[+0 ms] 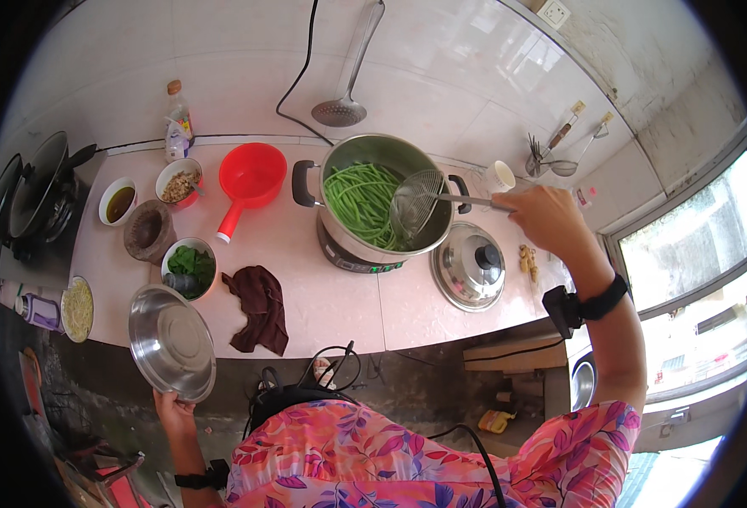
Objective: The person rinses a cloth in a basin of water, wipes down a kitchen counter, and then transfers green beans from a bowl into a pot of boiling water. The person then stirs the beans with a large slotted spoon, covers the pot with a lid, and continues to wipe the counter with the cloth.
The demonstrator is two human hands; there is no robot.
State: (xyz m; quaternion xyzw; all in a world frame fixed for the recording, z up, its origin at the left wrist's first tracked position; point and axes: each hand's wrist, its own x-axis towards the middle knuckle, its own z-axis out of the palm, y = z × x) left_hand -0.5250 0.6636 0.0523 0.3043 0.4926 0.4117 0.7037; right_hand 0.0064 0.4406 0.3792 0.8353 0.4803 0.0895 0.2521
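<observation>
My right hand [541,216] grips the handle of a wire mesh skimmer [418,197], whose basket rests inside a large steel pot [348,240]. Green beans [360,200] fill the pot's left side, against the skimmer. The pot stands on an electric cooker base [348,259] with lit green displays. At the lower left, my left hand [175,406] holds a steel basin [176,340] by its rim, tilted and with nothing in it, beside the counter's front edge. A domed steel lid [468,267] with a black knob lies right of the pot.
A red dipper [252,171], a stone mortar [150,230], a bowl of leafy greens [190,267] and a brown cloth [259,308] lie left of the pot. Ginger [528,261] and a white cup [499,176] are at right. A perforated ladle [340,112] hangs on the wall.
</observation>
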